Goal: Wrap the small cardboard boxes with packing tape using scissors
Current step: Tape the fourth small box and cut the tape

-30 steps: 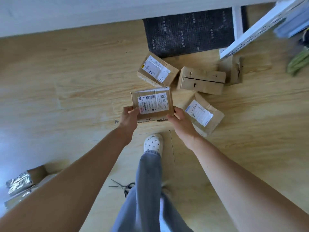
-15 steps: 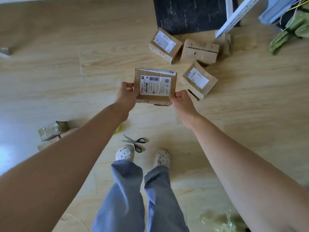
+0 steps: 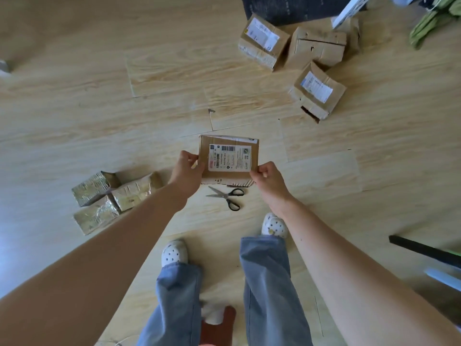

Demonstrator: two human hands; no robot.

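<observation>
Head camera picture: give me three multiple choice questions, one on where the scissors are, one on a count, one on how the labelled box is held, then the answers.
1. Where are the scissors?
A. on the floor near the person's feet
B. on a chair
C. in a drawer

2. How many shiny tape-wrapped boxes lie at the left?
A. one
B. three
C. six

3. How is the labelled box held?
A. by the left hand and the right hand, one at each side
B. it lies untouched
C. tucked under an arm

Answers:
1. A, they lie on the boards just below the held box.
2. B, three shiny boxes sit clustered together.
3. A, both hands grip its side edges.
</observation>
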